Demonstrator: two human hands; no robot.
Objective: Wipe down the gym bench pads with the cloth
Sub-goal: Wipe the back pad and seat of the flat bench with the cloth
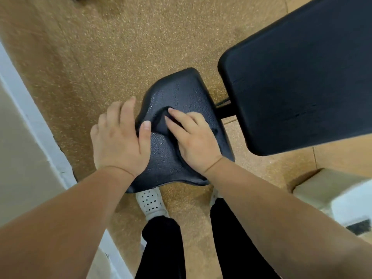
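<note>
Right hand (193, 141): fingers flat and close together, pressing a dark cloth (161, 122) onto the seat pad (181, 93). The cloth lies bunched and soft, directly under the fingertips.
Left hand (118, 141): thumb on top, fingers wrapped over the pad's left edge, steadying it.
Seat pad: black pebbled vinyl, beaded with droplets (likely spray); long axis runs away from the hands.
Back pad (298, 77): beyond the right hand, smoother and longer, separated by a metal bar (224, 109); the right hand is nearer.
Floor (100, 47): speckled tan.
</note>
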